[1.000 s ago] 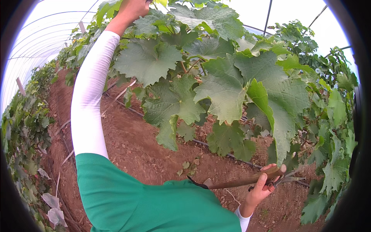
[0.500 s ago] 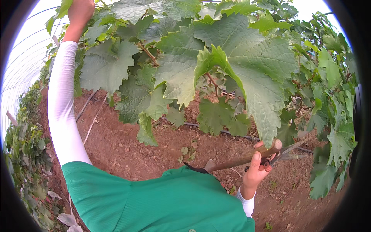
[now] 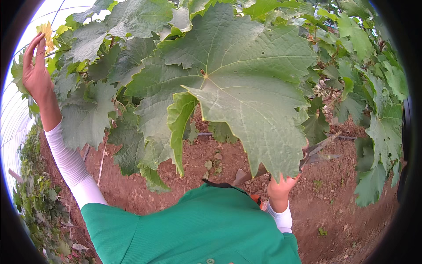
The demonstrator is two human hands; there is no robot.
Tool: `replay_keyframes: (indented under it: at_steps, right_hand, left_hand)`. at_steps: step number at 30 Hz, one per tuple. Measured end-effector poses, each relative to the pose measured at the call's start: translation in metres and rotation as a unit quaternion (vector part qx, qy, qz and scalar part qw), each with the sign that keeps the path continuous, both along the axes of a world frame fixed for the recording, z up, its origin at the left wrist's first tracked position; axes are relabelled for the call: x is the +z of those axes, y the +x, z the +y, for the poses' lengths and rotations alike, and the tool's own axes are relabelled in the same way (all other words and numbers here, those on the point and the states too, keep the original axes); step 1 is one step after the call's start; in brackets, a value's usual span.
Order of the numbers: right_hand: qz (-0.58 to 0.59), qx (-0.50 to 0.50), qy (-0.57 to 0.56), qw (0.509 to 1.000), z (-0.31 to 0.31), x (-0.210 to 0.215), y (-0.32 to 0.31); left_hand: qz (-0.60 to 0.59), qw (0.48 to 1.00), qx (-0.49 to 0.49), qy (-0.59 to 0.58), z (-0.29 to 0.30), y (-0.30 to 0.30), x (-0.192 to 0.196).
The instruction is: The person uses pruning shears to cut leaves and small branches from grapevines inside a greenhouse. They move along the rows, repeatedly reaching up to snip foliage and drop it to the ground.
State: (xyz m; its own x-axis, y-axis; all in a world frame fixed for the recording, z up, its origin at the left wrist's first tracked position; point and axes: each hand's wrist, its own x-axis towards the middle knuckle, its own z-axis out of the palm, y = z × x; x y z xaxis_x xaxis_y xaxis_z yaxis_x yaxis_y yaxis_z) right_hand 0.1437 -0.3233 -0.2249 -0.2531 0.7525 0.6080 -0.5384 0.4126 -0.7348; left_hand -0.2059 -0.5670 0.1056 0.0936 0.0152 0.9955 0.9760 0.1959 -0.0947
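In the head view, the left hand (image 3: 39, 75), fingers nearly straight, is at a yellow leaf (image 3: 47, 36) on the vine's (image 3: 237, 66) upper left edge; pinched or not, I cannot tell. It's probably light, fragile, best taken by its stalk. The right hand (image 3: 281, 189), partly hidden, grips shears (image 3: 317, 148).

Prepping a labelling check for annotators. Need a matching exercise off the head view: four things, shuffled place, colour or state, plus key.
Things
1. Left hand
2. Right hand
3. Shirt
4. Ground

Place, colour or state
A. Reddish brown
B. Partly hidden behind a big leaf
C. Bright green
D. At upper left, by a yellow leaf

Right pairs: 1-D; 2-B; 3-C; 4-A
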Motion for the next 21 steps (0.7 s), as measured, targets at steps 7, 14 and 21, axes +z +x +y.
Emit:
replay_keyframes:
  at_steps: [7,14,21]
  right_hand:
    - [0.018,0.067,-0.071,0.995,0.009,0.001,-0.009]
    - [-0.019,0.017,-0.036,0.999,0.010,0.009,-0.013]
    - [-0.006,0.015,-0.025,1.000,0.005,0.005,-0.013]
  left_hand:
    - [-0.254,0.835,-0.487,0.025,-0.051,0.043,-0.032]
    - [0.183,0.980,-0.004,0.079,-0.023,0.135,-0.183]
    - [0.001,0.855,-0.127,-0.503,0.059,0.150,-0.314]
